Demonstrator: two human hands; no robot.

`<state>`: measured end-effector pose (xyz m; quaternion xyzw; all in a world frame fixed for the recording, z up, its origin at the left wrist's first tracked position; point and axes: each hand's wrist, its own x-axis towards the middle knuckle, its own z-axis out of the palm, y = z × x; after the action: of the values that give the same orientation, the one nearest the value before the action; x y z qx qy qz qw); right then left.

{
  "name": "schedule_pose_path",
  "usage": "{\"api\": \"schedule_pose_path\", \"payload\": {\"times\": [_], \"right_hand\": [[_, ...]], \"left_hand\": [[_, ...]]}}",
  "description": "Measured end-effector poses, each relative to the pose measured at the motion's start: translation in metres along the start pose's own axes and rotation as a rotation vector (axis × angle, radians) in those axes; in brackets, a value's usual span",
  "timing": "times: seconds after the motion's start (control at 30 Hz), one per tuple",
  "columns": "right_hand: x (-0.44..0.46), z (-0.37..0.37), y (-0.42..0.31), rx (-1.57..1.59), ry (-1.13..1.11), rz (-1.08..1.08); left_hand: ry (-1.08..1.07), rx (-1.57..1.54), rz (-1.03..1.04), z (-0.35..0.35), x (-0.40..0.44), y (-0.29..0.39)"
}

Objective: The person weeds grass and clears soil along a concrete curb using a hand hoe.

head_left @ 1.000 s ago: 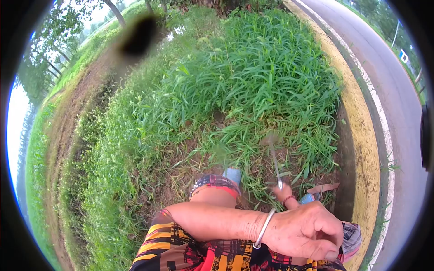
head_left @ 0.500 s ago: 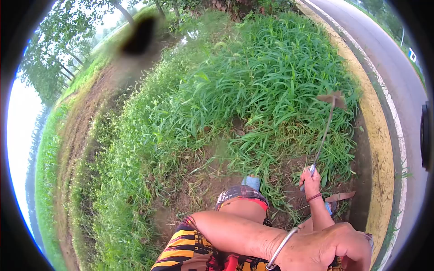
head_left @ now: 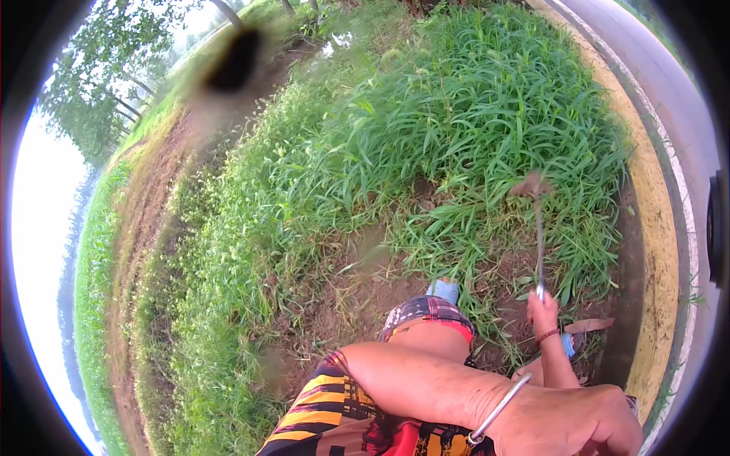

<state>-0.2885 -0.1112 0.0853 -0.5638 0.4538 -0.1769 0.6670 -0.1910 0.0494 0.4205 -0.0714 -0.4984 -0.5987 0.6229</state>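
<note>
My right hand (head_left: pixel 542 314), with a dark red bracelet at its wrist, is closed round the handle of a small hoe (head_left: pixel 540 243). The hoe's brownish blade (head_left: pixel 531 185), blurred, is over the front part of the tall green grass (head_left: pixel 525 99). My left forearm crosses above my knee, a silver bangle on its wrist. My left hand (head_left: pixel 570 418) rests low at the right, back up; its fingers bend down and their tips are hidden. Flattened grass (head_left: pixel 449 235) and bare soil (head_left: pixel 372 292) lie before my feet.
A yellow kerb (head_left: pixel 655 251) curves along the right, with a white line and the grey road (head_left: pixel 677 83) beyond. One blue shoe (head_left: pixel 444 289) shows past my knee. A brown strip (head_left: pixel 590 324) lies by the kerb. Weeds, a dirt track (head_left: pixel 133 281) and trees are at the left.
The hoe was low at first, then raised toward the kerb; now its blade is lower and further left relative to the grass. The view has shifted, so the scene sits further right.
</note>
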Motion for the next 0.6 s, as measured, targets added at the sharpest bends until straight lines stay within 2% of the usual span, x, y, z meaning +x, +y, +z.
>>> {"api": "schedule_pose_path", "payload": {"times": [0.07,0.13,0.17,0.27,0.3,0.33,0.4,0.43,0.5,0.53,0.57,0.6], "right_hand": [[0.012,0.016,-0.032,0.122,-0.025,-0.185],[0.016,0.027,-0.043,0.126,-0.018,-0.254],[0.017,0.027,-0.037,0.126,-0.019,-0.255],[0.012,0.017,0.025,-0.111,0.007,0.008],[0.011,0.006,0.057,-0.423,0.019,0.112],[0.019,-0.024,0.126,-0.627,-0.035,0.180],[-0.020,-0.031,0.113,-0.716,-0.189,0.496],[-0.019,-0.034,0.124,-0.717,-0.194,0.492],[-0.011,-0.039,0.141,-0.626,0.007,0.355],[-0.019,-0.021,0.090,-0.296,0.034,0.454],[-0.021,-0.012,0.058,-0.239,0.046,0.427],[-0.012,-0.011,0.048,-0.155,0.047,0.296]], "left_hand": [[0.018,-0.020,0.038,0.002,-0.002,-0.010],[0.023,-0.043,0.076,0.001,-0.001,-0.008],[-0.033,-0.001,0.032,-0.003,-0.001,-0.005],[-0.078,0.028,-0.011,-0.004,-0.001,0.006],[-0.072,0.016,-0.013,-0.003,-0.001,0.008],[-0.074,0.022,-0.011,-0.003,-0.001,0.008],[-0.040,-0.073,0.014,-0.001,-0.003,0.008],[-0.021,-0.125,0.027,0.000,-0.004,0.006],[0.021,-0.229,0.059,0.002,-0.007,0.003],[0.030,-0.221,0.062,0.001,-0.007,0.001],[-0.024,-0.287,0.092,-0.002,-0.006,-0.002],[-0.077,-0.352,0.122,-0.004,-0.007,-0.003]]}}
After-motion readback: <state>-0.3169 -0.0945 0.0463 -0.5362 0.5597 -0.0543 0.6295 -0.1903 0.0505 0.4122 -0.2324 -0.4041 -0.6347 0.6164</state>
